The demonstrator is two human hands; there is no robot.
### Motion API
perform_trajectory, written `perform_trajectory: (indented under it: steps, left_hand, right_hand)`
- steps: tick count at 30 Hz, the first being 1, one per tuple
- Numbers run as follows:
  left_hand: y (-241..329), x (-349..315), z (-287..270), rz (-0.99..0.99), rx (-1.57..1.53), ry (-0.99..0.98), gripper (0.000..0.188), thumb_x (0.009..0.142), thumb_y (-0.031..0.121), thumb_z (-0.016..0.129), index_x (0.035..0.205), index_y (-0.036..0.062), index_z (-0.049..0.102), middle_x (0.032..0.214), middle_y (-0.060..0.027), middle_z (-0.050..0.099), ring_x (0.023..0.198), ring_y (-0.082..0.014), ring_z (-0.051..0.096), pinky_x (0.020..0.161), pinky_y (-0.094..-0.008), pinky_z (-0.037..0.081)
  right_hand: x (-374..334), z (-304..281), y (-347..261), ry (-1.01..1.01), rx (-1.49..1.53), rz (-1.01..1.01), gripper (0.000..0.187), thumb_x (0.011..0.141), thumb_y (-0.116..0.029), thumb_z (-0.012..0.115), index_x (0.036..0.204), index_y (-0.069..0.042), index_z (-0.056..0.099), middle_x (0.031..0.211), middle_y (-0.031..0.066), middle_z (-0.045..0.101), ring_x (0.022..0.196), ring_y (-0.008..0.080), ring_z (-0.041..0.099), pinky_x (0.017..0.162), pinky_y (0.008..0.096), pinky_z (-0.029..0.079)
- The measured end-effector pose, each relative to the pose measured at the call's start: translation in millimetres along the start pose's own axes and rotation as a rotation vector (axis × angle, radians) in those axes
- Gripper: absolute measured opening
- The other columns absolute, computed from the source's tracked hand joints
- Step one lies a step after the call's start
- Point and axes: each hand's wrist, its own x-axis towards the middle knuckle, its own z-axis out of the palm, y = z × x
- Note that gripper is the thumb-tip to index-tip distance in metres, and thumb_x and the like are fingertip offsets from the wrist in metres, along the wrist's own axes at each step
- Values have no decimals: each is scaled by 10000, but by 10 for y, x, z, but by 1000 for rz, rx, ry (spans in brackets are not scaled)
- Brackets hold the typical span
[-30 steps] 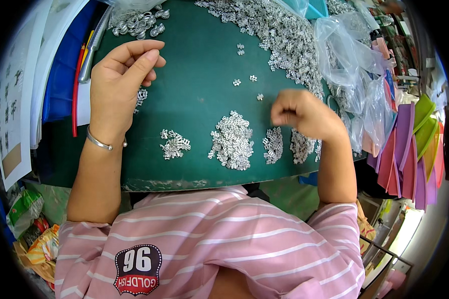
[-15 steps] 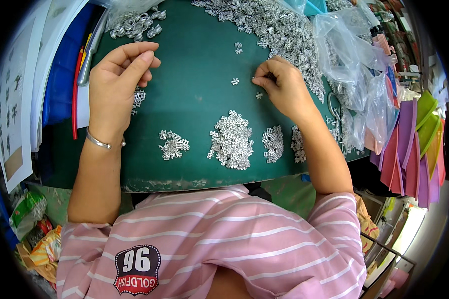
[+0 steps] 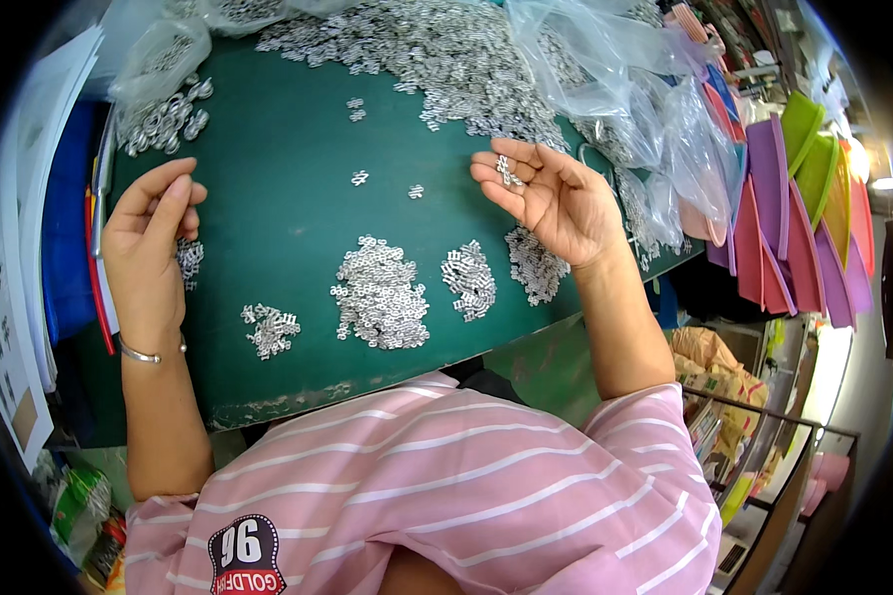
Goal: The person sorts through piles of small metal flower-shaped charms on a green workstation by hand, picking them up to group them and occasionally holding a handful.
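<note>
Bearing small, silver, openwork metal pieces [image 3: 506, 175] on the fingers [image 3: 482, 173] of the open, palm-up right hand [image 3: 556, 203], lined roughly crosswise above the green-topped bench [image 3: 268, 139]; well apart from the loosely curled left hand [image 3: 154, 228], cannot tell whether gripping anything.

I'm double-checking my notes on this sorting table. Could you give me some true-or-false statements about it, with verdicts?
1. The right hand is turned palm up, with small metal pieces on its fingers. True.
2. The left hand lies flat with its fingers spread. False: its fingers are curled, the thumb drawn in toward them.
3. The metal bracelet is on the right wrist. False: it is on the left wrist.
4. The tabletop is green. True.
5. The largest heap of metal pieces lies along the near edge. False: it lies along the far side.
</note>
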Motion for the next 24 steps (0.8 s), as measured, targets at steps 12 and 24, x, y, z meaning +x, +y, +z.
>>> perform_trajectory:
  steps: [12, 24]
  left_hand:
    - [-55, 31, -101, 55, -7, -1, 228, 887, 90, 578, 1084, -22, 606, 851, -49, 626, 674, -54, 489, 602, -184, 377]
    - [31, -39, -23, 43, 6, -23, 242, 889, 79, 567, 1103, -30, 588, 886, -51, 613, 698, -65, 502, 608, -185, 385]
  right_hand:
    - [-850, -805, -225, 498, -422, -655, 123, 862, 15, 556, 985, 23, 566, 988, 158, 629, 851, 164, 621, 709, 241, 529]
    - [-825, -968, 56, 716, -931, -904, 127, 851, 69, 496, 934, 14, 575, 935, 76, 628, 878, 132, 575, 832, 245, 436]
